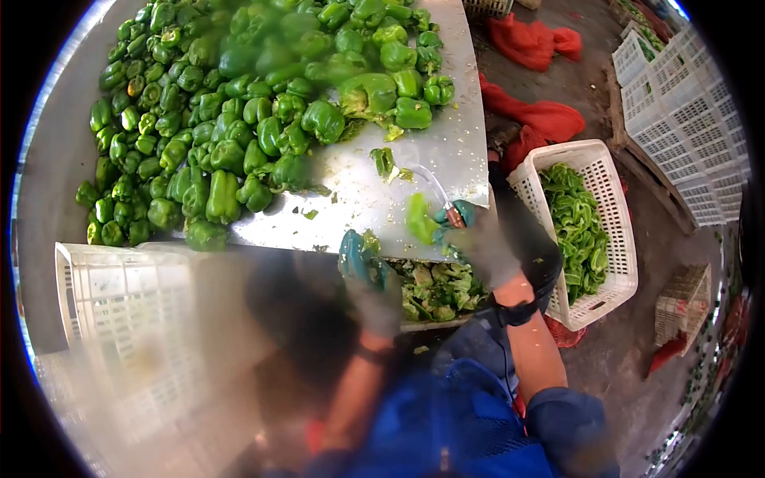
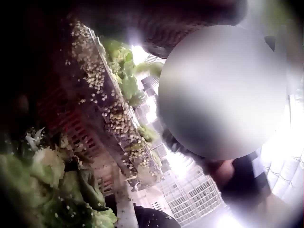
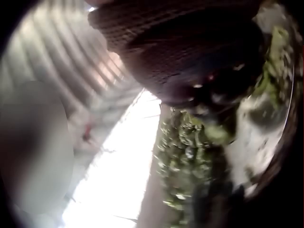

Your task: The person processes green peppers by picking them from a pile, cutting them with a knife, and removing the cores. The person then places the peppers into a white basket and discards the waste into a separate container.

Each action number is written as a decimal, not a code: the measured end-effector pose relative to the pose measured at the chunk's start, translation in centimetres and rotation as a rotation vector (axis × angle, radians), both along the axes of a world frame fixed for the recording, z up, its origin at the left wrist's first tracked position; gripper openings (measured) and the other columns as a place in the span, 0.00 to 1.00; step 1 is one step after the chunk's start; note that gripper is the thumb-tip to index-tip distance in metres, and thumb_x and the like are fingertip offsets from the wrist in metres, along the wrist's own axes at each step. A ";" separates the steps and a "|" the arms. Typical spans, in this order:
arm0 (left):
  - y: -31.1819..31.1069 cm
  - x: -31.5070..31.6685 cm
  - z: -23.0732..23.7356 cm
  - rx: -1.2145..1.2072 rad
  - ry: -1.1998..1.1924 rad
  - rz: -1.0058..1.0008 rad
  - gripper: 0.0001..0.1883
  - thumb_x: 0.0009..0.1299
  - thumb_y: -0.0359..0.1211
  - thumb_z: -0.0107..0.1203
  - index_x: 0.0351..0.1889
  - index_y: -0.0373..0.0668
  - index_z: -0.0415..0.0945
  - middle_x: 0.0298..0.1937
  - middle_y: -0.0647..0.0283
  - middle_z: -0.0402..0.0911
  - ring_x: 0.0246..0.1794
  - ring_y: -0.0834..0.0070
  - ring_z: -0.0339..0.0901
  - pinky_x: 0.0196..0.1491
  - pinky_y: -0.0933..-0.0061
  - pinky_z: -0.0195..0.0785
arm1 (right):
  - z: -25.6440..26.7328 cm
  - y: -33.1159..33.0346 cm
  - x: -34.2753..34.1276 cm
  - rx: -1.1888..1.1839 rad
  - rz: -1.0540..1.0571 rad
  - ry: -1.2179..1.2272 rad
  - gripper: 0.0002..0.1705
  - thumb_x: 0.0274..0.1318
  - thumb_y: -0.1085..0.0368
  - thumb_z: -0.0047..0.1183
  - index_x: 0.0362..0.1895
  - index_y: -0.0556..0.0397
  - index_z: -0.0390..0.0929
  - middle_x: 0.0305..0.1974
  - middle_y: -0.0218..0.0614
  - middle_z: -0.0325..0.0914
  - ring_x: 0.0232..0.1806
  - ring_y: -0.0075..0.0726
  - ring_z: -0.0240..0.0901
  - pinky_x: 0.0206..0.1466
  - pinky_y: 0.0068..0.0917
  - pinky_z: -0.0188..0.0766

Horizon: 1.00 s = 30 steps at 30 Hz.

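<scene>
The person's right hand (image 1: 478, 239), gloved in grey and teal, grips a brown-handled tool with a thin curved metal end (image 1: 455, 216); a light-green pepper piece (image 1: 419, 220) shows beside its fingers, near the grey metal table's (image 1: 446, 163) edge. The left hand (image 1: 368, 275), gloved alike, is near pale-green pepper trimmings (image 1: 434, 291); I can't tell whether it's holding anything. Glossy green bell peppers (image 1: 227, 151) heap beyond; 1 white perforated plastic crate (image 1: 620, 215) holds green strips (image 1: 578, 231).

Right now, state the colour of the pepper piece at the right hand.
Light green; the pepper piece shows best in the head view.
</scene>
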<state>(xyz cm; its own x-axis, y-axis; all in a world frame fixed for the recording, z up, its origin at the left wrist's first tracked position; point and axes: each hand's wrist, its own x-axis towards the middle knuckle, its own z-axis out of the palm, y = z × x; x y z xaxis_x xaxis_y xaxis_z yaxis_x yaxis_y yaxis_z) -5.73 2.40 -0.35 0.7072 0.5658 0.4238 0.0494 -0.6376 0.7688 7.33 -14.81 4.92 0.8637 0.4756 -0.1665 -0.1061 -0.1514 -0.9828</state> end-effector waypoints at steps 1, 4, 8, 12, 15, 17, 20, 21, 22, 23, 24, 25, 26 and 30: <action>0.0 0.1 0.1 -0.006 0.001 -0.001 0.33 0.71 0.16 0.58 0.77 0.32 0.68 0.73 0.42 0.75 0.68 0.51 0.79 0.66 0.59 0.77 | -4.5 -0.1 0.6 -0.097 -0.036 -0.391 0.16 0.60 0.63 0.69 0.49 0.57 0.85 0.36 0.29 0.84 0.33 0.23 0.77 0.37 0.24 0.74; 0.0 0.0 1.3 -0.143 0.064 -0.085 0.30 0.76 0.18 0.54 0.78 0.32 0.67 0.64 0.49 0.83 0.58 0.60 0.85 0.59 0.62 0.80 | -0.8 0.2 -0.1 0.065 -0.130 0.281 0.14 0.59 0.72 0.66 0.51 0.58 0.86 0.39 0.31 0.85 0.36 0.24 0.79 0.40 0.24 0.75; -0.3 0.7 1.9 -0.969 0.087 -0.269 0.25 0.86 0.29 0.50 0.80 0.35 0.67 0.66 0.55 0.82 0.56 0.73 0.84 0.50 0.74 0.81 | 0.9 -0.4 -0.8 -0.068 0.006 0.102 0.15 0.59 0.72 0.67 0.51 0.59 0.85 0.39 0.31 0.84 0.35 0.23 0.78 0.39 0.24 0.75; 0.3 0.4 0.5 -1.334 0.095 -0.541 0.29 0.88 0.39 0.50 0.81 0.33 0.64 0.67 0.55 0.81 0.52 0.74 0.85 0.47 0.74 0.81 | 3.0 -1.1 -2.1 0.044 0.096 0.263 0.19 0.61 0.64 0.71 0.53 0.59 0.86 0.41 0.31 0.86 0.45 0.20 0.79 0.45 0.25 0.78; 0.2 0.1 0.3 -1.308 0.084 -0.550 0.30 0.84 0.31 0.53 0.82 0.33 0.63 0.71 0.55 0.78 0.60 0.72 0.83 0.55 0.72 0.82 | 2.1 -1.5 -2.7 0.086 0.059 0.304 0.18 0.63 0.64 0.69 0.54 0.59 0.85 0.40 0.30 0.85 0.43 0.21 0.79 0.43 0.24 0.78; -0.1 0.1 1.0 -1.192 0.100 -0.611 0.34 0.79 0.28 0.56 0.83 0.34 0.63 0.74 0.53 0.76 0.65 0.67 0.81 0.61 0.68 0.80 | 1.7 -1.7 -3.4 0.066 0.032 0.268 0.18 0.64 0.65 0.68 0.55 0.58 0.84 0.40 0.30 0.85 0.41 0.21 0.79 0.42 0.24 0.77; -0.5 -0.1 1.4 -0.754 0.186 -0.682 0.41 0.69 0.22 0.63 0.83 0.35 0.63 0.77 0.49 0.73 0.75 0.58 0.76 0.72 0.62 0.74 | 2.9 -1.0 -4.9 0.261 -0.135 0.336 0.15 0.65 0.65 0.66 0.53 0.58 0.84 0.40 0.29 0.85 0.38 0.20 0.79 0.39 0.23 0.77; -0.6 -0.3 1.4 -0.436 0.256 -0.679 0.44 0.65 0.20 0.66 0.82 0.36 0.63 0.79 0.47 0.71 0.79 0.53 0.72 0.76 0.59 0.70 | 3.8 -1.0 -5.3 0.301 -0.165 0.387 0.14 0.66 0.65 0.65 0.51 0.57 0.85 0.38 0.28 0.84 0.37 0.18 0.78 0.38 0.21 0.75; -1.2 -0.2 1.7 -0.204 0.178 -0.644 0.45 0.65 0.16 0.62 0.84 0.36 0.61 0.77 0.46 0.74 0.73 0.56 0.78 0.68 0.63 0.77 | 4.3 -1.0 -5.7 0.342 -0.196 0.439 0.12 0.66 0.64 0.64 0.50 0.57 0.85 0.37 0.27 0.83 0.35 0.17 0.77 0.37 0.20 0.74; -1.8 -0.4 1.5 -0.198 0.174 -0.648 0.45 0.65 0.16 0.62 0.84 0.36 0.61 0.77 0.46 0.74 0.73 0.56 0.78 0.68 0.63 0.77 | 4.4 -1.1 -6.1 0.348 -0.199 0.433 0.12 0.66 0.64 0.64 0.50 0.57 0.85 0.37 0.27 0.83 0.35 0.17 0.77 0.37 0.20 0.74; -2.4 -0.9 1.4 -0.172 0.169 -0.519 0.42 0.64 0.18 0.65 0.80 0.35 0.65 0.73 0.47 0.78 0.72 0.53 0.79 0.70 0.61 0.76 | 4.5 -1.2 -6.5 0.346 -0.185 0.500 0.11 0.67 0.64 0.64 0.48 0.57 0.85 0.35 0.25 0.82 0.33 0.15 0.75 0.35 0.20 0.72; -3.0 -1.1 1.3 -0.147 0.163 -0.389 0.40 0.64 0.21 0.67 0.77 0.35 0.70 0.70 0.48 0.82 0.70 0.50 0.81 0.72 0.58 0.74 | 4.5 -1.3 -6.9 0.342 -0.172 0.566 0.10 0.67 0.64 0.63 0.46 0.57 0.85 0.33 0.23 0.80 0.30 0.14 0.74 0.33 0.21 0.71; -3.4 -1.2 1.1 -0.146 0.158 -0.395 0.40 0.64 0.21 0.67 0.77 0.35 0.70 0.70 0.48 0.82 0.70 0.50 0.81 0.72 0.58 0.74 | 4.5 -1.0 -7.4 0.280 -0.170 0.536 0.09 0.68 0.63 0.63 0.44 0.56 0.85 0.30 0.20 0.78 0.26 0.13 0.70 0.29 0.21 0.67; -3.8 -1.5 2.2 -0.753 0.126 -0.331 0.22 0.76 0.28 0.61 0.67 0.34 0.79 0.53 0.55 0.89 0.48 0.65 0.88 0.52 0.66 0.82 | 4.6 -1.4 -8.4 0.148 -0.178 0.394 0.11 0.67 0.61 0.64 0.44 0.55 0.84 0.28 0.23 0.76 0.27 0.16 0.69 0.28 0.21 0.65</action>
<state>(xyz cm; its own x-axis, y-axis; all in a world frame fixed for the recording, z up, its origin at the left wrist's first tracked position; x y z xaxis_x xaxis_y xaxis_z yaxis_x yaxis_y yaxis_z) -7.19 -1.42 1.87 0.9039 0.4205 -0.0778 0.0635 0.0481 0.9968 -1.04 -16.24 9.56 0.8185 0.3687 -0.4405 -0.4881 0.0423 -0.8717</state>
